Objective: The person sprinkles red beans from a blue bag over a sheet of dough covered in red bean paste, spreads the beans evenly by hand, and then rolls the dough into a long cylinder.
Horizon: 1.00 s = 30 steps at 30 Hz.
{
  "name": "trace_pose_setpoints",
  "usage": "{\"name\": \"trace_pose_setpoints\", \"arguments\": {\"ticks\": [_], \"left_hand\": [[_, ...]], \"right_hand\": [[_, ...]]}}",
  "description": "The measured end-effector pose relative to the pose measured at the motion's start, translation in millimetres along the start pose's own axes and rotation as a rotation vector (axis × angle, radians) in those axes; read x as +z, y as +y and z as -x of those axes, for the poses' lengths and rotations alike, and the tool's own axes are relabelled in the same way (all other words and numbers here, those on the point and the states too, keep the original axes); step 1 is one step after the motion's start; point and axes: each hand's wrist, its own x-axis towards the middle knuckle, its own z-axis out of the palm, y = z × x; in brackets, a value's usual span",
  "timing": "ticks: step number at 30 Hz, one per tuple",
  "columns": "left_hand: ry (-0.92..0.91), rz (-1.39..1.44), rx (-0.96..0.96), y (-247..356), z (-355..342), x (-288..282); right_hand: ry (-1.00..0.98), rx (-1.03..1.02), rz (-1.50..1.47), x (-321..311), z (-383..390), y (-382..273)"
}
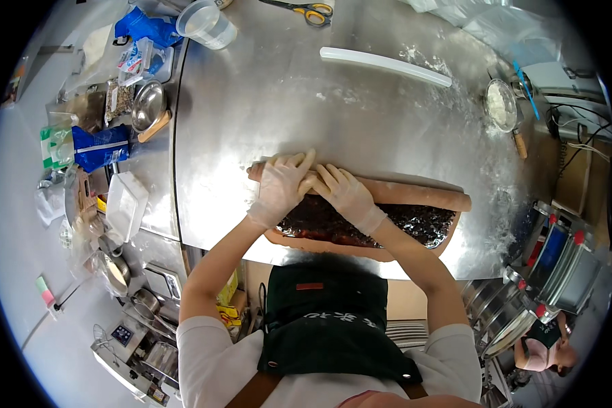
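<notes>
A wide sheet of brown dough (415, 193) lies on the steel table, its far edge folded over into a long roll. Dark, glossy, chunky filling (423, 223) covers its middle, and a bare brown border shows along the near side. My left hand (281, 190), in a thin translucent glove, grips the rolled edge toward the left end. Close beside it, my right hand (349, 197), gloved too, has its fingers bent over the same roll near the middle. The fingertips of both hands almost meet. Part of the roll and filling is hidden under them.
On the steel table (251, 115) lie a white rolling pin (386, 66), scissors (313, 11) and a flour sieve (502, 107). A plastic tub (207, 26) stands far left. Metal bowls (149, 107) and bags crowd the left side; another person (547, 343) is at lower right.
</notes>
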Motion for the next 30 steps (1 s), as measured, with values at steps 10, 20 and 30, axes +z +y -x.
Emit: {"name": "trace_pose_setpoints", "arguments": {"ticks": [10, 20, 30], "left_hand": [[0.124, -0.137, -0.022, 7.3, 25.2, 41.1], [-0.118, -0.157, 0.157, 86.3, -10.9, 50.9], [-0.096, -0.154, 0.144, 118.4, -21.9, 78.2]], "right_hand": [[-0.282, 0.373, -0.003, -13.4, 3.3, -27.7], [-0.395, 0.554, 0.059, -105.0, 104.9, 64.9], [-0.161, 0.678, 0.136, -83.5, 133.3, 34.0]]}}
